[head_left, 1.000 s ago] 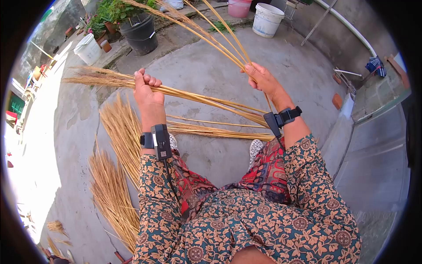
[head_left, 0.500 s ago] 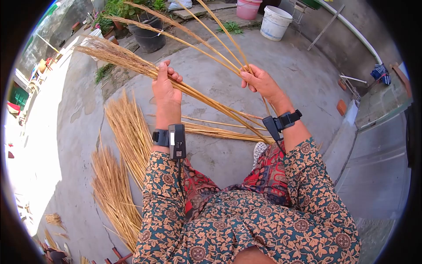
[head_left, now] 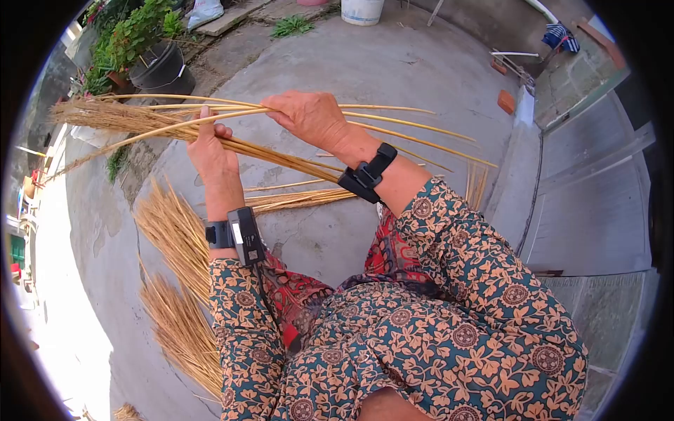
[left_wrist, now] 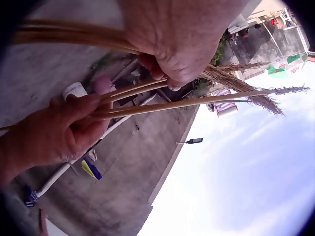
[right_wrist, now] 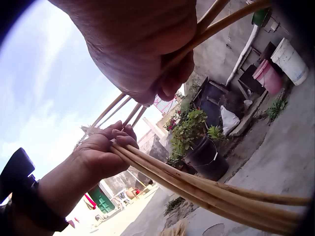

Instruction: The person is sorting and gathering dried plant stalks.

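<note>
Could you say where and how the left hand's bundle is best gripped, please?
Probably by its bare stalks, just right of the left hand, from above: they run slender and close together there, while the feathery heads spread to its left.

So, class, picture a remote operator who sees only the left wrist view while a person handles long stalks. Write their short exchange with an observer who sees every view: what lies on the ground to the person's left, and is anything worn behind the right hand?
Operator: I see the left hand and the right hand, each gripping stalks. What lies on the ground to the person's left?
Observer: The head view shows at least two bundles with feathery heads lying there.
Operator: Is anything worn behind the right hand?
Observer: Yes, the head view shows a black strap around that wrist.
</note>
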### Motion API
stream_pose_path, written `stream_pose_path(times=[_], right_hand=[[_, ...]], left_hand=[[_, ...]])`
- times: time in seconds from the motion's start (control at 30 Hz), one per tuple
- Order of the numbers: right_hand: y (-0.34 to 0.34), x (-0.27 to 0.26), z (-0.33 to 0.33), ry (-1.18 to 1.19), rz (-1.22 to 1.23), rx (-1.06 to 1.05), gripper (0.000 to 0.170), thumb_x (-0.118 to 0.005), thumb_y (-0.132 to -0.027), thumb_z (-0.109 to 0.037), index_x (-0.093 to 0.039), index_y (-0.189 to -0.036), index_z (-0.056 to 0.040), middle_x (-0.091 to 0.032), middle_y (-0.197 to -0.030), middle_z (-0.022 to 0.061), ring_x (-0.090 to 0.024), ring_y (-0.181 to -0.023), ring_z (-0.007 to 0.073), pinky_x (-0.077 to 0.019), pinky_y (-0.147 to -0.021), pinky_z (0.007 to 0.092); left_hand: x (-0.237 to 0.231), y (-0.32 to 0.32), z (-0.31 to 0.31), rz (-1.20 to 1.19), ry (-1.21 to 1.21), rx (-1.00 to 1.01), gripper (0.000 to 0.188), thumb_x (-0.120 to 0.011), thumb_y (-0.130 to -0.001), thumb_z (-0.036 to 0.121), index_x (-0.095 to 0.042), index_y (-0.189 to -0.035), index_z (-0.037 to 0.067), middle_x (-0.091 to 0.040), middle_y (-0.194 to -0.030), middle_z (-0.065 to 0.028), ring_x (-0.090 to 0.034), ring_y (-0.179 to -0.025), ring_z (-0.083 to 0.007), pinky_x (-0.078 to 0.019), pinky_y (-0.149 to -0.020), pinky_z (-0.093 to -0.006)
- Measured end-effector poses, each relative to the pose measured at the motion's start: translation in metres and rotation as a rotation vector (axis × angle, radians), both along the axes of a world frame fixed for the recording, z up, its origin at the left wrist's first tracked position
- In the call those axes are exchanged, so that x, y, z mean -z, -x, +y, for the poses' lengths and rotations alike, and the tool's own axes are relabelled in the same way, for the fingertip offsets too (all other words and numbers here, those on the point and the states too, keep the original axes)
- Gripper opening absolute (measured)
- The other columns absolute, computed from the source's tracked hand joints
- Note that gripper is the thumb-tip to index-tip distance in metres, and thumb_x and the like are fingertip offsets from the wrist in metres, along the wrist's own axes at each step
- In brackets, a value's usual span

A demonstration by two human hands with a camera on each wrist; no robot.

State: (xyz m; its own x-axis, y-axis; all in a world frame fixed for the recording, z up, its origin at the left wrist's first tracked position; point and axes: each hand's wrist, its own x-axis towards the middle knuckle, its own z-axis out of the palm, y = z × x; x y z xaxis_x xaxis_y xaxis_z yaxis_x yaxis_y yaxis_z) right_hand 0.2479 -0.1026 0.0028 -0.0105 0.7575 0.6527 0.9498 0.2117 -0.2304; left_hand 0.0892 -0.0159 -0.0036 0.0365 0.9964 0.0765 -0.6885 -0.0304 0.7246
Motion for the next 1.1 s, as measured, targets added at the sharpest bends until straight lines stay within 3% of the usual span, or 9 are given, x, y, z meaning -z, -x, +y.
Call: stream_pose_path(times=[0.23,0.4,0.53,0.83,1.1], right_hand=[[-0.003,0.001,-0.001,-0.022,-0.032,-0.036,0.019,-0.058,-0.083,-0.029,-0.062,-0.101,-0.0228,-0.059,-0.073,0.0009,-0.06,-0.062,0.0231,-0.0483,-0.05,0.0328],[-0.014,0.004,-0.004,0.032,-0.074,0.021,0.022,-0.059,-0.082,-0.03,-0.061,-0.103,-0.0242,-0.057,-0.077,0.001,-0.06,-0.064,0.0235,-0.0489,-0.051,0.0332],[-0.022,0.007,-0.006,0.008,-0.065,0.001,0.022,-0.06,-0.081,-0.029,-0.061,-0.102,-0.0236,-0.057,-0.078,0.0014,-0.06,-0.066,0.0236,-0.0495,-0.053,0.0335],[-0.04,0.017,-0.006,-0.01,-0.006,-0.045,0.019,-0.061,-0.08,-0.032,-0.062,-0.094,-0.0196,-0.058,-0.081,-0.0002,-0.059,-0.07,0.0233,-0.0485,-0.057,0.0332],[-0.061,0.021,-0.013,0.079,0.003,-0.049,0.022,-0.059,-0.081,-0.034,-0.064,-0.099,-0.0218,-0.06,-0.085,-0.0015,-0.059,-0.074,0.0226,-0.0484,-0.06,0.0327]], left_hand=[[0.008,0.013,0.01,-0.078,0.013,0.083,0.017,-0.059,-0.086,0.013,-0.055,-0.099,0.001,-0.058,-0.084,-0.0076,-0.048,-0.057,-0.009,-0.039,-0.047,-0.0218],[0.016,0.028,0.019,-0.042,-0.027,0.052,0.02,-0.054,-0.089,0.017,-0.051,-0.104,0.004,-0.06,-0.105,-0.0163,-0.051,-0.064,-0.0121,-0.0404,-0.05,-0.0216],[0.018,0.034,0.023,-0.073,0.005,0.046,0.021,-0.051,-0.091,0.02,-0.048,-0.106,0.005,-0.058,-0.111,-0.0192,-0.052,-0.065,-0.0125,-0.0415,-0.049,-0.022],[0.015,0.046,0.023,-0.079,0.015,0.004,0.022,-0.05,-0.092,0.021,-0.047,-0.107,0.005,-0.059,-0.108,-0.0158,-0.052,-0.066,-0.0128,-0.0429,-0.049,-0.0214],[0.024,0.068,0.033,-0.028,0.021,-0.082,0.02,-0.048,-0.093,0.022,-0.048,-0.105,0.007,-0.06,-0.106,-0.0121,-0.051,-0.067,-0.0117,-0.0445,-0.049,-0.0227]])
